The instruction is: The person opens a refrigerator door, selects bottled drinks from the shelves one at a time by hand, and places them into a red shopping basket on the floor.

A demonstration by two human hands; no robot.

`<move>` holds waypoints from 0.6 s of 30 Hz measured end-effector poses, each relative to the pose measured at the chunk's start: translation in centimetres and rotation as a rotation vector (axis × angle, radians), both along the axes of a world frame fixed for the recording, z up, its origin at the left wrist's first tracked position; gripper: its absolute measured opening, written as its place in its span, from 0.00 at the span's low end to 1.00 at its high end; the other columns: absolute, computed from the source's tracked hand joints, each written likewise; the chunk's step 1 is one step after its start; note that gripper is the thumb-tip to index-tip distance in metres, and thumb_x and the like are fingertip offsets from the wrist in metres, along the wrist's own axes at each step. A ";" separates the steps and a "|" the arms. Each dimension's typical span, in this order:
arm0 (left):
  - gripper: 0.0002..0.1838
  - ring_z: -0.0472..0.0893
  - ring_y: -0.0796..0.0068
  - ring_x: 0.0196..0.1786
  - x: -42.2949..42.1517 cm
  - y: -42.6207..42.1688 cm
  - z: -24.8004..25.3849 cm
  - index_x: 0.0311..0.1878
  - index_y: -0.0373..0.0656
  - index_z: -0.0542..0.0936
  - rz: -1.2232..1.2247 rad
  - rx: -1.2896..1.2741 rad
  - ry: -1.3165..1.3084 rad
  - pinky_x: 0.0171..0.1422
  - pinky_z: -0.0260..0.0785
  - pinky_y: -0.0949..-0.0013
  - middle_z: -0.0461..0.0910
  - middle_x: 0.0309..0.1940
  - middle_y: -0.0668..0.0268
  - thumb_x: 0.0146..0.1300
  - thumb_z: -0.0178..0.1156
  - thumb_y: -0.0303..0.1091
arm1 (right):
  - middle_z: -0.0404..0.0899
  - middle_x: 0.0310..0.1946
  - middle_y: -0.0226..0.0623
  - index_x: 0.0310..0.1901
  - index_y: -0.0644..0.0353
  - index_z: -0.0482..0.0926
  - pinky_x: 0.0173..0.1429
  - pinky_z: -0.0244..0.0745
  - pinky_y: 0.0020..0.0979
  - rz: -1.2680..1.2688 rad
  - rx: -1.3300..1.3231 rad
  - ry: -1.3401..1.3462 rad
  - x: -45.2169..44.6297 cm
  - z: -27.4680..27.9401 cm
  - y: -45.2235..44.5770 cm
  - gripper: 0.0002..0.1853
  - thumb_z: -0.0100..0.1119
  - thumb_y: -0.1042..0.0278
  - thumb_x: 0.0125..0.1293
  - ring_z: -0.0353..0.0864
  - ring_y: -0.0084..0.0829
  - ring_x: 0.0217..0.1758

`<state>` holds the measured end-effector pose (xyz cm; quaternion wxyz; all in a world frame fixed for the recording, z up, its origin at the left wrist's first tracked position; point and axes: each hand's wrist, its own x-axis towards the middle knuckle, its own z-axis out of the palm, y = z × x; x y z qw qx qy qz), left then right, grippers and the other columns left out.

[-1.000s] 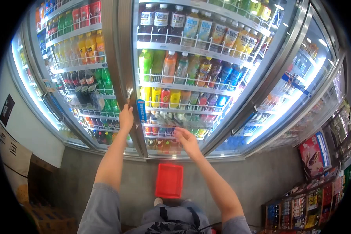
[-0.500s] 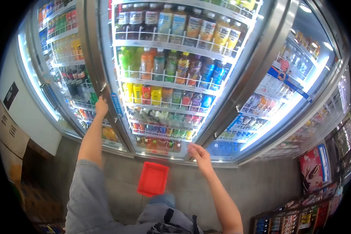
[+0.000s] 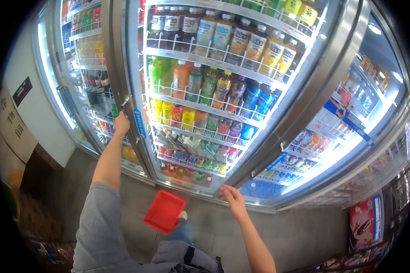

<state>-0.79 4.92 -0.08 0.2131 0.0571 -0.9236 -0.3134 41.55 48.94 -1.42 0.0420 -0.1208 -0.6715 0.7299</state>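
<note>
My left hand (image 3: 121, 123) is closed around the handle at the metal frame (image 3: 119, 59) between two glass cooler doors. The fingers partly hide the handle. My right hand (image 3: 232, 198) is held low in front of the middle cooler's bottom right corner, fingers loosely bent and a little apart, with nothing visible in it. Behind the glass door stand rows of drink bottles, among them an orange bottle (image 3: 180, 79) and a blue bottle (image 3: 251, 99). Down by my feet is a red plastic basket (image 3: 165, 211), tilted in view, with no goods visible inside.
A shoe (image 3: 183, 215) shows beside the basket. Another cooler with a blue strip (image 3: 346, 120) across it stands to the right. At left are a white wall (image 3: 43, 125) and a cardboard box (image 3: 10, 123). A red poster (image 3: 365, 222) and packed shelves line the lower right.
The view has shifted and turned slightly. The red basket has moved left and turned, and a shoe now shows beside it. My left hand stays at the handle; my right hand stays low.
</note>
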 end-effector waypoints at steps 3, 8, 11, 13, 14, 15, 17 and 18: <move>0.14 0.82 0.38 0.47 0.8 0.9 1.0 0.53 0.37 0.73 0.028 -0.021 0.000 0.50 0.73 0.45 0.83 0.40 0.43 0.68 0.57 0.32 | 0.80 0.57 0.39 0.63 0.63 0.75 0.59 0.77 0.30 0.031 -0.011 -0.037 -1.9 0.0 -0.7 0.19 0.53 0.63 0.76 0.81 0.29 0.56; 0.12 0.82 0.39 0.46 1.1 0.3 1.3 0.51 0.37 0.73 -0.006 -0.021 -0.018 0.50 0.74 0.46 0.82 0.38 0.43 0.67 0.58 0.31 | 0.80 0.57 0.39 0.63 0.62 0.75 0.59 0.77 0.31 0.128 -0.048 -0.048 -5.1 -1.1 -4.1 0.19 0.52 0.63 0.77 0.81 0.30 0.56; 0.12 0.82 0.38 0.46 0.8 0.0 0.7 0.50 0.37 0.73 -0.035 0.000 -0.030 0.50 0.74 0.47 0.82 0.37 0.42 0.67 0.58 0.31 | 0.80 0.57 0.39 0.63 0.62 0.75 0.60 0.77 0.32 0.189 -0.048 -0.039 -7.3 -1.1 -7.0 0.19 0.52 0.63 0.77 0.81 0.31 0.57; 0.13 0.81 0.37 0.47 0.3 -0.2 1.0 0.50 0.35 0.72 -0.071 0.005 -0.030 0.51 0.74 0.45 0.82 0.38 0.42 0.68 0.58 0.31 | 0.82 0.54 0.36 0.63 0.61 0.75 0.56 0.76 0.26 0.197 -0.069 -0.008 -9.2 -1.0 -9.0 0.19 0.53 0.61 0.77 0.82 0.27 0.56; 0.13 0.81 0.37 0.47 0.9 -0.5 1.2 0.51 0.35 0.72 -0.092 -0.004 -0.050 0.52 0.73 0.45 0.82 0.39 0.41 0.68 0.58 0.32 | 0.82 0.54 0.36 0.63 0.61 0.75 0.56 0.76 0.26 0.217 -0.070 -0.009 -9.8 -1.4 -10.4 0.19 0.53 0.61 0.77 0.82 0.26 0.56; 0.13 0.81 0.36 0.47 1.9 -0.4 2.3 0.51 0.35 0.72 -0.114 -0.007 -0.063 0.52 0.73 0.44 0.82 0.39 0.41 0.69 0.57 0.32 | 0.82 0.54 0.36 0.63 0.61 0.75 0.56 0.76 0.26 0.236 -0.064 -0.003 -10.8 -1.8 -11.6 0.19 0.53 0.61 0.77 0.82 0.26 0.55; 0.15 0.80 0.35 0.47 1.5 -1.6 1.8 0.52 0.35 0.71 -0.187 -0.021 -0.065 0.51 0.73 0.43 0.82 0.39 0.39 0.70 0.57 0.35 | 0.82 0.54 0.36 0.63 0.61 0.75 0.55 0.77 0.26 0.241 -0.074 0.027 -12.9 -1.3 -14.4 0.19 0.53 0.61 0.77 0.81 0.26 0.55; 0.15 0.80 0.35 0.46 1.4 -1.8 2.1 0.52 0.36 0.72 -0.222 -0.009 -0.045 0.50 0.73 0.43 0.81 0.37 0.39 0.70 0.57 0.36 | 0.82 0.54 0.36 0.63 0.61 0.75 0.55 0.77 0.26 0.236 -0.072 0.022 -13.7 -0.1 -15.9 0.19 0.53 0.61 0.77 0.81 0.26 0.54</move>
